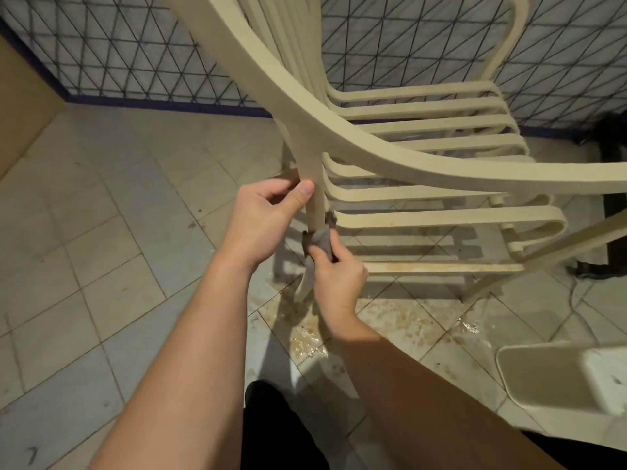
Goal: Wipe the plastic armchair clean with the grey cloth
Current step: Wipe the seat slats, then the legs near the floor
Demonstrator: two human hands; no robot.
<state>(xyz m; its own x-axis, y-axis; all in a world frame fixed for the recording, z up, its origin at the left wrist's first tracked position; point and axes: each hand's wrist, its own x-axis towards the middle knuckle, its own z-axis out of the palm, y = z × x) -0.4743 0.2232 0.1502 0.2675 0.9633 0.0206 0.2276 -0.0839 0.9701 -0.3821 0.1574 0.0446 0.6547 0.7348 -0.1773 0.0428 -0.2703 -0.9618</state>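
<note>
Left hand [271, 206], thumb and curled fingers round the rear leg [310, 184] of the cream slatted plastic armchair [424, 154], should brace it firmly. Just below, the right hand [334, 271] pinches the crumpled grey cloth [319, 239] wrapped against that leg; I'd squeeze it snugly and stroke downward toward the wet, stained tiled floor [390, 320].

Home washing area, wet tiled floor [101, 232], patterned wall tiles [135, 45]

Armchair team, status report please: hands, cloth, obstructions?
Left hand grips the rear leg. Right hand holds grey cloth wrapped round that leg, lower down. Armchair tilted. Nothing blocking; floor wet, stained.
</note>
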